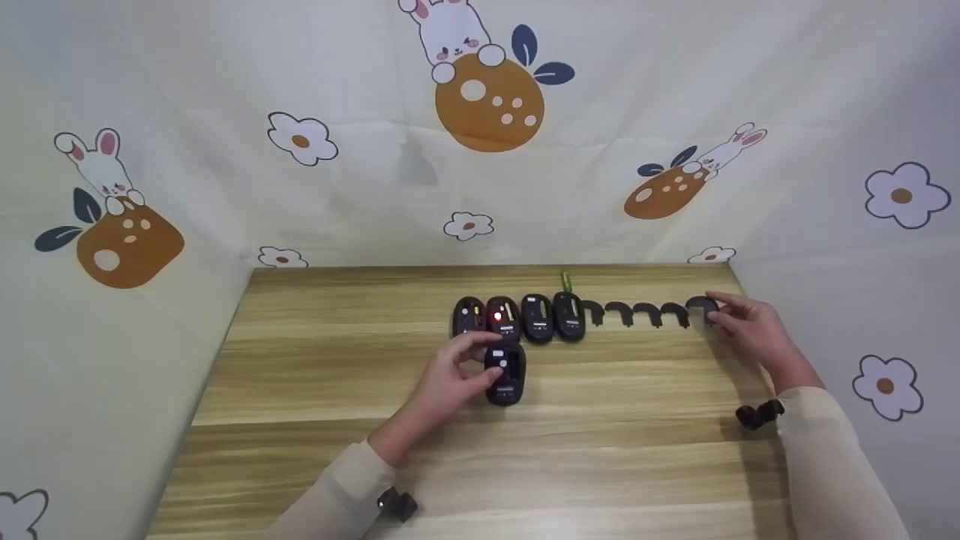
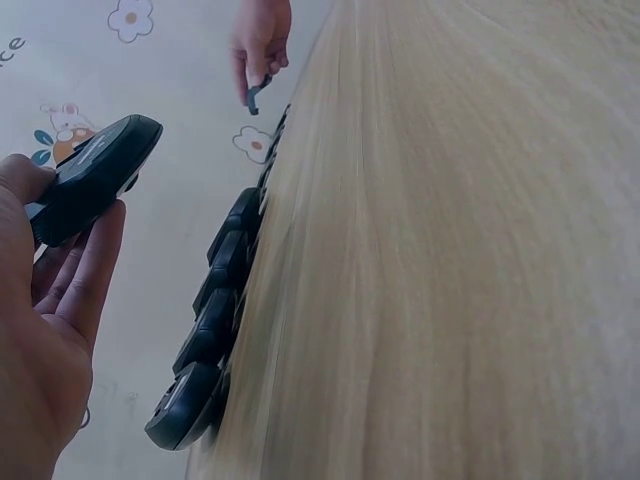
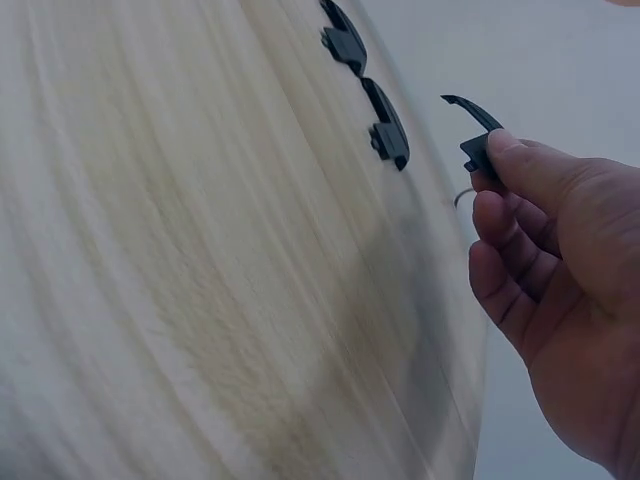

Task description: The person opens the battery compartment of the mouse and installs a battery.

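Observation:
My left hand (image 1: 450, 373) holds a black computer mouse (image 1: 507, 388) with its underside up; a dark open recess shows in it. In the left wrist view this mouse (image 2: 95, 180) is off the table, between thumb and fingers. My right hand (image 1: 757, 335) pinches a curved black battery cover (image 1: 700, 302) by one end. From the right wrist view, that cover (image 3: 480, 145) is raised above the table, its thin curved arm pointing away from the hand. Several more mice (image 1: 538, 318) lie underside up in a row beyond my left hand; one glows red.
Several loose curved covers (image 1: 648, 310) lie in a line right of the mice. Behind the rightmost mouse a slim green item (image 1: 566, 282) sticks out. The wooden table (image 1: 600, 465) meets printed cloth walls at the back and sides.

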A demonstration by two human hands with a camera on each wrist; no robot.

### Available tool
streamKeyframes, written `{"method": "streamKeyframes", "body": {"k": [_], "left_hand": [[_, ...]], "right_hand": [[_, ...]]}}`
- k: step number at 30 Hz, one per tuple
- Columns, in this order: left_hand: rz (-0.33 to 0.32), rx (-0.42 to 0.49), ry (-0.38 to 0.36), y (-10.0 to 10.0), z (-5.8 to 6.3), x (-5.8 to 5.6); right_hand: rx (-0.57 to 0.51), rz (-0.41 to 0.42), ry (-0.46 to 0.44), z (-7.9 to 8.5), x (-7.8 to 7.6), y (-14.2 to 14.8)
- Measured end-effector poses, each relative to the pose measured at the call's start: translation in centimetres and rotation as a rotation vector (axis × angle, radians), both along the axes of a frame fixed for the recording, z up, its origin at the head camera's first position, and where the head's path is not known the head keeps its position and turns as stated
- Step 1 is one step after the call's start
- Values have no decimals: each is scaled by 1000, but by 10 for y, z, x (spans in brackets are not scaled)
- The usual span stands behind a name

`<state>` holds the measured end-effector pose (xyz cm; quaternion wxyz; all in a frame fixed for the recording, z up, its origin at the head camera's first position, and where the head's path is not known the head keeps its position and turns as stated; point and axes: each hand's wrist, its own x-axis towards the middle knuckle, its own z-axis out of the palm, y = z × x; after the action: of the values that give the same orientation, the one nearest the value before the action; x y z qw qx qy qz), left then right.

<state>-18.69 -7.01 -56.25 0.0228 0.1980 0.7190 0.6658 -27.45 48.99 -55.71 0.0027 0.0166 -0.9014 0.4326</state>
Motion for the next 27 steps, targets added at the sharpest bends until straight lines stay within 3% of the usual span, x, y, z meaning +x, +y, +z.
{"method": "streamKeyframes", "body": {"k": [12,19,27], "left_hand": [[-10,-4,23,-2,-1,-1],[6,-6,28,-5,-3,-1],[4,-6,33,-4,-1,-2]], "right_hand": [[39,-26,-70,-15,-12,13],[136,31,-94,-15,-21,9],[212,68,-121,-11,-21,9]]}}
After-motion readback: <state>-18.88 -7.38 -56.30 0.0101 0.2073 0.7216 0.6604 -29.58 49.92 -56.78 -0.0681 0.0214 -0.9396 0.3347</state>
